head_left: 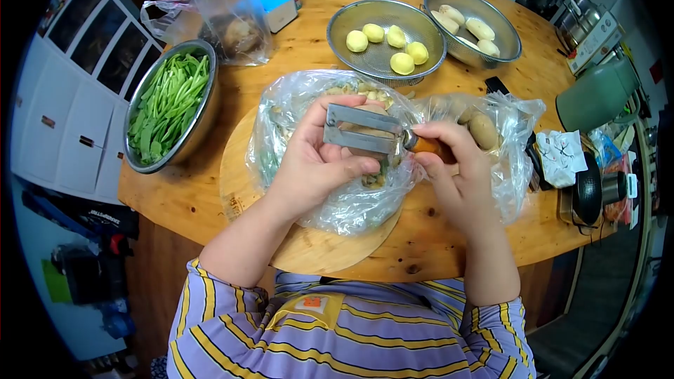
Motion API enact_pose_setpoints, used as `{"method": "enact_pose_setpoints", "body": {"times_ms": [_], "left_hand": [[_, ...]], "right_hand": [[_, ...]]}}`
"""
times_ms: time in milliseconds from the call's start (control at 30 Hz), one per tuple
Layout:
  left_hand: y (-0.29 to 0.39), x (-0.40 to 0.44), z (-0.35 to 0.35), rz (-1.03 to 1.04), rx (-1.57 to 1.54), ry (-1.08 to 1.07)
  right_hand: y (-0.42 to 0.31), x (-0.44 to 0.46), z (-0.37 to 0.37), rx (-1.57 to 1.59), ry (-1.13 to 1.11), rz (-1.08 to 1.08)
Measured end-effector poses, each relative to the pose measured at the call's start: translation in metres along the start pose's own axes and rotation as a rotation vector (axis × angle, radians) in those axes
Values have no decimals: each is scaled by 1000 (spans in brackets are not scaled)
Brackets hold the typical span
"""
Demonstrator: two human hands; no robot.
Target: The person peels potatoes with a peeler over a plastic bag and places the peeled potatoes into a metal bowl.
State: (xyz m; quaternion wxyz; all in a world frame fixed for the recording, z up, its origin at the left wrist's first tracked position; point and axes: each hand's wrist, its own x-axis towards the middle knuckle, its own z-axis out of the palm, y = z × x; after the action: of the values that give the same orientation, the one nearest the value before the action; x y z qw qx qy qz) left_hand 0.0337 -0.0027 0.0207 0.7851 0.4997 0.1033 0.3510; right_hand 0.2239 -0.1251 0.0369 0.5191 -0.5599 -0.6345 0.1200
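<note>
My right hand (456, 168) is closed round the orange-brown handle of a peeler (361, 140), whose wide metal head points left. Behind that head, my left hand (319, 151) has its fingers curled round a potato (368, 123), mostly hidden by the metal. Both hands are above an open clear plastic bag (351, 207) with peelings in it, which lies on a round wooden board (312, 249). Just right of it, a second clear bag (516, 161) holds unpeeled potatoes (483, 130).
Peeled yellow potatoes (402, 64) sit in a metal strainer (340, 17); another strainer (511, 38) holds pale potatoes. At left stands a bowl (133, 158) of green leaves. A plastic bag (242, 35), a blue-white box (276, 8) and a green container (597, 95) are farther out.
</note>
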Motion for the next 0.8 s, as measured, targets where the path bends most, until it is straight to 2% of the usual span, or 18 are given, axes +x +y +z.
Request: {"method": "enact_pose_setpoints", "body": {"times_ms": [33, 67, 167, 267, 567, 800], "left_hand": [[2, -1, 2, -29, -8, -2], [3, 0, 3, -46, 4, 34], [3, 0, 4, -44, -58, 64], [1, -1, 1, 1, 151, -8], [9, -8, 0, -52, 80, -74], [15, -9, -5, -183, -151, -114]], "right_hand": [[1, 3, 0, -169, -12, -101], [5, 3, 6, -217, 68, -158], [4, 6, 10, -327, 128, -190], [1, 3, 11, -303, 129, -218], [-5, 0, 11, -313, 162, -248], [2, 1, 10, -293, 178, -164]]}}
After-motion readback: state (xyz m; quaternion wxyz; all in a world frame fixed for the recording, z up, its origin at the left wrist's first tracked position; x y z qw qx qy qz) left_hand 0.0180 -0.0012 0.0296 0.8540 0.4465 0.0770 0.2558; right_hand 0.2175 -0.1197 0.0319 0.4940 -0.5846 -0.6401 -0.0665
